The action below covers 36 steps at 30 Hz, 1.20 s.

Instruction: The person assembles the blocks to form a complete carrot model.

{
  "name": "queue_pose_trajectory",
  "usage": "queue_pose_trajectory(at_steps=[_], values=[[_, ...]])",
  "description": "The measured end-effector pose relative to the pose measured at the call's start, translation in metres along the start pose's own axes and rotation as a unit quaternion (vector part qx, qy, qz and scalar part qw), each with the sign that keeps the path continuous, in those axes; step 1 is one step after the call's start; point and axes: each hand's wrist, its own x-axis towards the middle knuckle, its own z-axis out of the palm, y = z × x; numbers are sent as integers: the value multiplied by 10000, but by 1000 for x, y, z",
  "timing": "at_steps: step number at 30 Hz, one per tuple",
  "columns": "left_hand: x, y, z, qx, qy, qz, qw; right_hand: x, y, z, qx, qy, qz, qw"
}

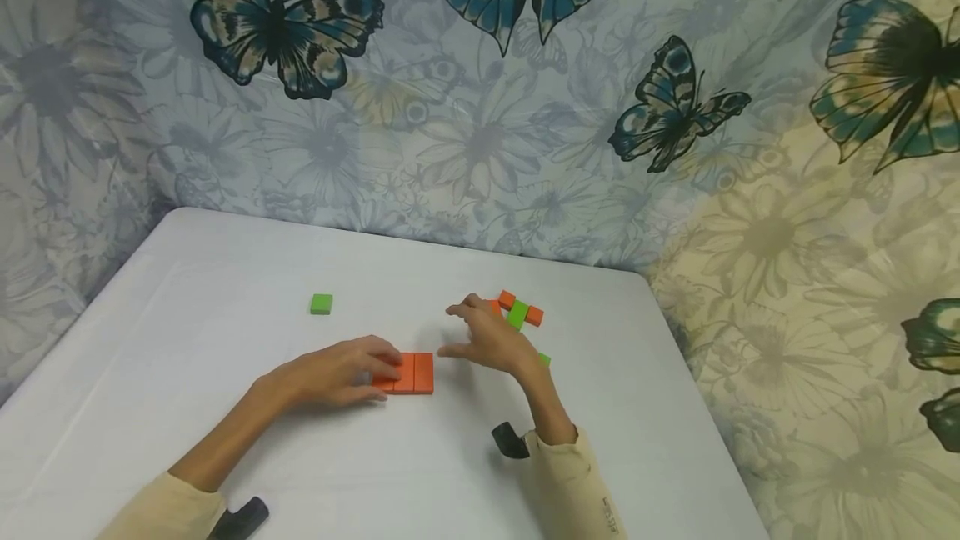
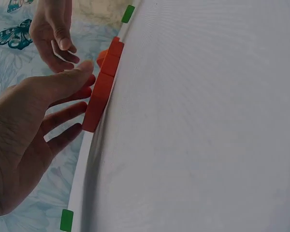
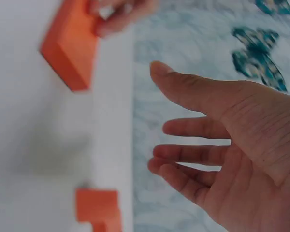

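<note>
Sleeves: cream cuffs, the left one [image 1: 161, 511] nearer than the orange row and off to its left, the right one [image 1: 573, 482] nearer and off to its right.
Wrist gear: a dark piece [image 1: 242, 517] beside the left cuff and another dark piece [image 1: 512, 442] beside the right cuff, both on the near side of the row.
Left hand [image 1: 341, 372]: at the left end of the row, fingers laid loosely against it and partly covering it, not clenched.
Orange row [image 1: 416, 373]: flat blocks side by side on the table, seams showing between them; the fingers hide part of the left end, so I make it at least three blocks.
Right hand [image 1: 491, 340]: just right of the row, fingers spread and thumb out towards its right end, grasping nothing.
Half-hidden green block [image 1: 544, 359]: right of the row, peeping out beyond the right wrist.
Lone green block [image 1: 321, 304]: beyond the row, to its left.
Loose cluster [image 1: 517, 314]: orange and green blocks beyond the row, to its right, partly behind the right hand.
White table [image 1: 637, 407]: beneath the row, stretching well past it on every side.
Wall covering [image 1: 480, 140]: behind the row, pale flowers with blue-and-tan butterflies [image 1: 276, 23].
</note>
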Motion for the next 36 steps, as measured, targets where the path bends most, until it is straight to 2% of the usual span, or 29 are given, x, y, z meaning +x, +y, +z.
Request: queue_pose_trajectory(at_steps=[5, 10, 13, 16, 19, 23, 27, 36], values=[[0, 1, 0, 97, -13, 44, 9999, -7, 21, -25, 221, 463, 142, 9986], [-1, 5, -2, 152, -172, -52, 9997, -14, 51, -45, -50, 1119, 412, 9929], [-1, 9, -2, 191, -222, -93, 9995, -16, 72, -52, -230, 1363, 525, 9890], [0, 10, -3, 271, -213, -81, 9994, -16, 91, -56, -364, 1324, 605, 9887], [0, 11, -5, 399, -233, -49, 9989, -15, 106, -55, -428, 1085, 780, 9901], [3, 9, -5, 714, -208, 306, 9968, -16, 119, -50, -489, 797, 1008, 9905], [6, 8, -6, 1021, -129, 630, 9927, -17, 125, -46, -448, 787, 1093, 9899], [5, 9, -8, 1080, -130, 609, 9922, -14, 129, -43, -382, 827, 1199, 9886]])
